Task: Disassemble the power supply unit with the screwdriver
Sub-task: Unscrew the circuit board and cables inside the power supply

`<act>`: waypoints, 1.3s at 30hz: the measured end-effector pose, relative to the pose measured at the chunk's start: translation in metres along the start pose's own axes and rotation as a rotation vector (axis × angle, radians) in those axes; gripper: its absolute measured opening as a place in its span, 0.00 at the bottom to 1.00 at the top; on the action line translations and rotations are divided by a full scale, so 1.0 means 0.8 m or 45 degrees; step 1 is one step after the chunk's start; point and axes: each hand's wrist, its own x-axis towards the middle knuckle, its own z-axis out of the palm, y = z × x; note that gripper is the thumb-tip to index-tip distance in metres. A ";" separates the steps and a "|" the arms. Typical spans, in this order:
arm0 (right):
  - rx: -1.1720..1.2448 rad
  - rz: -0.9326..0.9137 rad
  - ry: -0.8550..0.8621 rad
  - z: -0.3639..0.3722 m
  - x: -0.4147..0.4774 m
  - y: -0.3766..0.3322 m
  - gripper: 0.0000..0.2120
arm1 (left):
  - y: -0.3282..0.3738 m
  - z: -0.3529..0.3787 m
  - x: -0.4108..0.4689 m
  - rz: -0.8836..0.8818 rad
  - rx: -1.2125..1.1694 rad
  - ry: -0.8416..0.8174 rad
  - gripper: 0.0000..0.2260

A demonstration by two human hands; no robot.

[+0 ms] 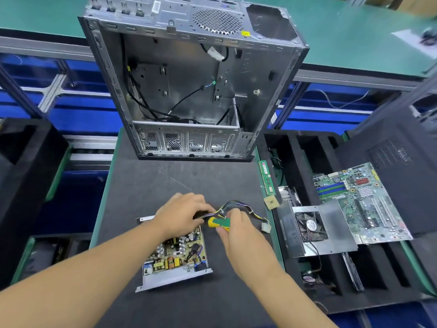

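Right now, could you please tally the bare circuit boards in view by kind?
Narrow green memory sticks: 2
Large green motherboard: 1
Tan power supply board in its silver metal tray: 1
Total: 4

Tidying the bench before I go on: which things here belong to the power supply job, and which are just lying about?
Job: open power supply unit, its wire bundle, screwdriver gripped by the right hand, left hand on the wires.
Lying about: computer case, motherboard, memory sticks, processor chip.
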 end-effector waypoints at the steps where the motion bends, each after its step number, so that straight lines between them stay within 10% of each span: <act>1: -0.001 -0.005 0.004 0.001 -0.002 0.000 0.15 | 0.000 0.003 -0.002 0.029 0.061 0.034 0.14; 14: 0.058 -0.021 0.024 0.028 -0.025 0.010 0.15 | 0.001 0.008 0.001 -0.026 -0.079 0.138 0.01; 18: 0.147 -0.041 0.036 0.037 -0.031 0.005 0.13 | -0.002 0.005 -0.001 -0.061 -0.127 0.050 0.21; 23: 0.038 -0.046 0.250 0.024 -0.046 -0.007 0.17 | -0.002 0.002 -0.001 -0.154 -0.204 -0.031 0.21; 32: 0.383 0.084 0.467 -0.046 -0.054 0.020 0.14 | 0.001 0.020 -0.015 0.055 -0.043 0.329 0.04; 39: 0.542 0.226 0.524 -0.065 -0.026 0.044 0.14 | 0.001 -0.004 -0.008 -0.313 -0.599 0.458 0.03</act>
